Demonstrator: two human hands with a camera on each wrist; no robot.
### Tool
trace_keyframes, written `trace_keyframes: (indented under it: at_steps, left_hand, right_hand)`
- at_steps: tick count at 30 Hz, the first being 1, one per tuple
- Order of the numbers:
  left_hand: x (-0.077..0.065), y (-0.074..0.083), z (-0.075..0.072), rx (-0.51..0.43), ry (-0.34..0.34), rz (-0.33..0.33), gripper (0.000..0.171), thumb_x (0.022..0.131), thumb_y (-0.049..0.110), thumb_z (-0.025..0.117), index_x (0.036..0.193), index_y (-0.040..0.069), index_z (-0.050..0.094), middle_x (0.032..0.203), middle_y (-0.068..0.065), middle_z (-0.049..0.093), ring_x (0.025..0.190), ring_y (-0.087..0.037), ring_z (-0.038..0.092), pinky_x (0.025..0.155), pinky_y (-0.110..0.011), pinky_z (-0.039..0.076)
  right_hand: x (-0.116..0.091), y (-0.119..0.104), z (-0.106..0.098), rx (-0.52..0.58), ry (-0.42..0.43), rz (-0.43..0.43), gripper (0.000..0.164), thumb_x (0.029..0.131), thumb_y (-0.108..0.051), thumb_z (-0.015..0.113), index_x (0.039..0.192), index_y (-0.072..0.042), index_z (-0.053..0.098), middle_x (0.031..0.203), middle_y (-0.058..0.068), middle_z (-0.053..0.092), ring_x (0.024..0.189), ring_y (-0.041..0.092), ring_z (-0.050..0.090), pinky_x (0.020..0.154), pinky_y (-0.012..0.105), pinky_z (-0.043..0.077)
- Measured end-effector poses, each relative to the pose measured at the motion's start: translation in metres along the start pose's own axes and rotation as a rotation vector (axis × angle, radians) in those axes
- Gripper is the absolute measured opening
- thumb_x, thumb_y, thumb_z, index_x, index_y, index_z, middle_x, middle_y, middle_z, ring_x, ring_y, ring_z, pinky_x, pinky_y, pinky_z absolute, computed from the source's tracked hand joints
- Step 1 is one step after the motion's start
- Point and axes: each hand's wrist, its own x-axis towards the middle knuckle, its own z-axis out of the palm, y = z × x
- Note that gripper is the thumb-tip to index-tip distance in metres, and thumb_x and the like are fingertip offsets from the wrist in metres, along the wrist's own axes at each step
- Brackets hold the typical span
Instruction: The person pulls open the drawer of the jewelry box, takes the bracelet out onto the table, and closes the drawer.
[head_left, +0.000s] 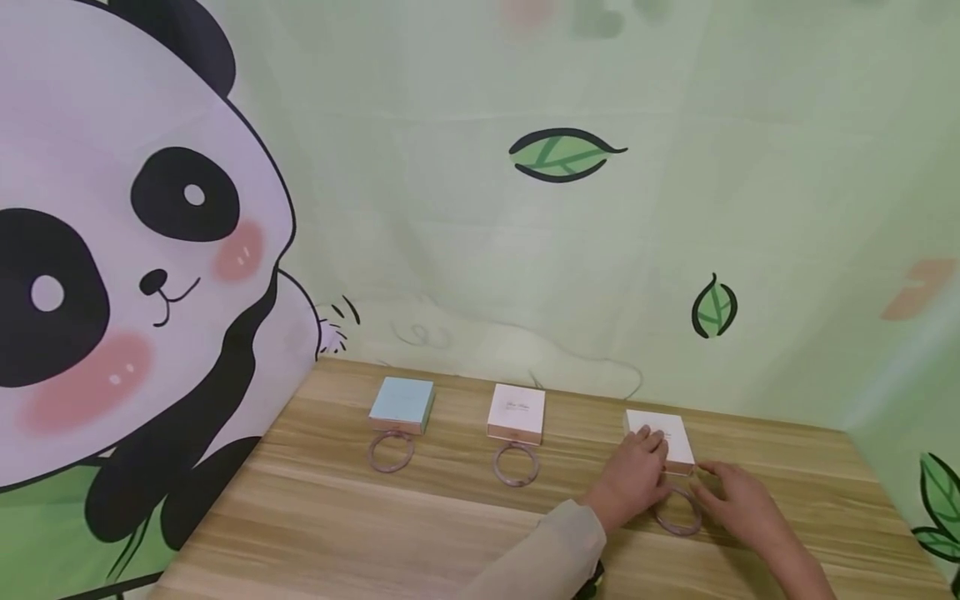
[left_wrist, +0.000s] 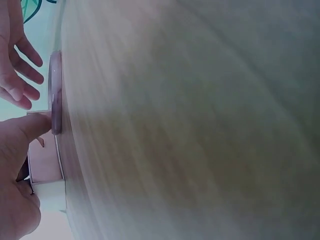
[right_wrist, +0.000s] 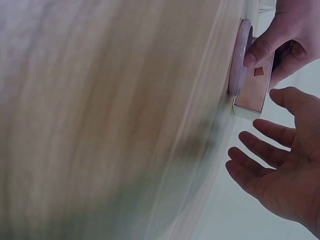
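Note:
At the table's right side, my left hand (head_left: pixel 633 475) rests its fingers over the top of a white box (head_left: pixel 678 437) with a pinkish front. Its thumb (left_wrist: pixel 37 125) reaches straight down to a purplish bangle (head_left: pixel 679 527) lying flat before the box; in the right wrist view the thumb tip is at the bangle's rim. A small brown tab (right_wrist: pixel 259 71) shows on the box front. To the right of the box and bangle is my right hand (head_left: pixel 738 500), holding nothing. Its fingers are spread and relaxed in the right wrist view (right_wrist: pixel 280 155).
Further left on the wooden table (head_left: pixel 337 533) stand another white box (head_left: pixel 517 411) and a light-blue box (head_left: pixel 402 402). Before them lie a second bangle (head_left: pixel 516 482) and a third bangle (head_left: pixel 391 468). A panda-printed backdrop (head_left: pixel 450 208) rises behind the table.

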Motion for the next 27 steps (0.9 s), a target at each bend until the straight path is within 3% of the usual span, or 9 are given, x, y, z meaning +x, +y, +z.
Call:
trace_keyframes:
  at_steps: [7,18,27]
  left_hand:
    - [0.003,-0.001,0.003,0.005,0.006,-0.004,0.057,0.096,0.052,0.066,0.144,0.023,0.057,0.152,0.01,0.05,0.142,-0.01,0.043,0.116,-0.025,0.036]
    - [0.005,-0.024,0.013,-0.035,0.124,-0.02,0.045,0.092,0.039,0.076,0.131,0.019,0.068,0.141,0.006,0.062,0.133,-0.012,0.053,0.11,-0.027,0.044]
    - [0.002,-0.034,0.011,-0.112,0.09,-0.011,0.039,0.097,0.038,0.069,0.129,0.016,0.068,0.141,0.003,0.061,0.135,-0.014,0.053,0.115,-0.029,0.039]
  right_hand:
    - [-0.003,0.003,0.0,-0.043,0.019,-0.004,0.045,0.095,-0.018,0.069,0.123,0.016,0.06,0.122,0.041,0.059,0.115,0.058,0.056,0.094,0.067,0.047]
    - [-0.008,-0.001,0.004,-0.064,0.04,-0.045,0.053,0.099,-0.023,0.065,0.131,0.017,0.055,0.132,0.044,0.051,0.118,0.062,0.052,0.1,0.07,0.042]
    - [-0.017,-0.015,0.006,-0.072,0.062,-0.118,0.053,0.094,-0.02,0.07,0.128,0.018,0.057,0.131,0.043,0.053,0.117,0.06,0.054,0.099,0.068,0.044]
